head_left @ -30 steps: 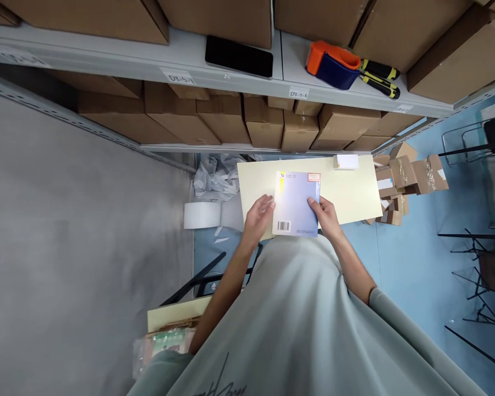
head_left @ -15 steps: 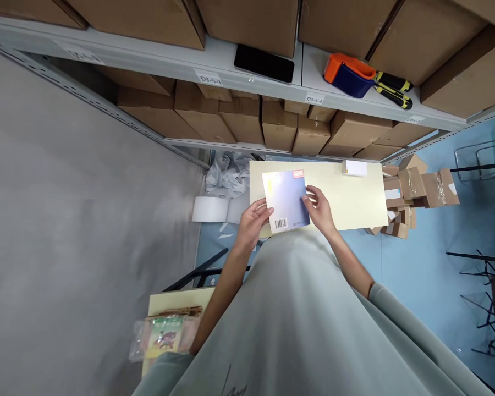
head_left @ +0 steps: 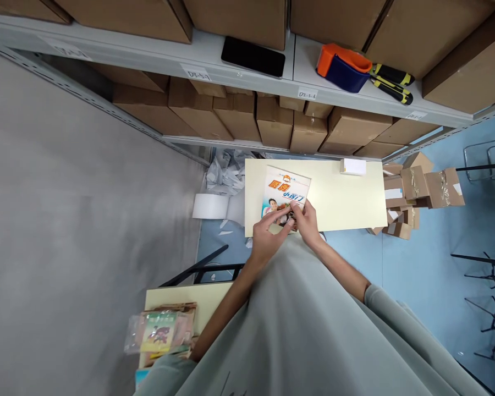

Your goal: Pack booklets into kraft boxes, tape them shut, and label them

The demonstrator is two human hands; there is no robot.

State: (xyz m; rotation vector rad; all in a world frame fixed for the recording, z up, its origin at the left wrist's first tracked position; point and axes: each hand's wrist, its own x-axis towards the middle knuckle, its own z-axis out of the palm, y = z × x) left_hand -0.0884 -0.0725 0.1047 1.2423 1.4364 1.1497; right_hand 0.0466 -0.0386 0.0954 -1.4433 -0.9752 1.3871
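Flipped since earlier: thin glossy booklet [head_left: 286, 193] now shows orange-lettered front cover; left hand [head_left: 267, 237] and right hand [head_left: 306, 223] pinch its near edge over cream bench [head_left: 346, 195].

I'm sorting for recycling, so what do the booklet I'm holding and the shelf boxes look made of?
The booklet looks like paper, thin and flat, with a colour-printed cover, possibly glossy. The boxes look like plain matt brown cardboard: folded flaps and seams show.
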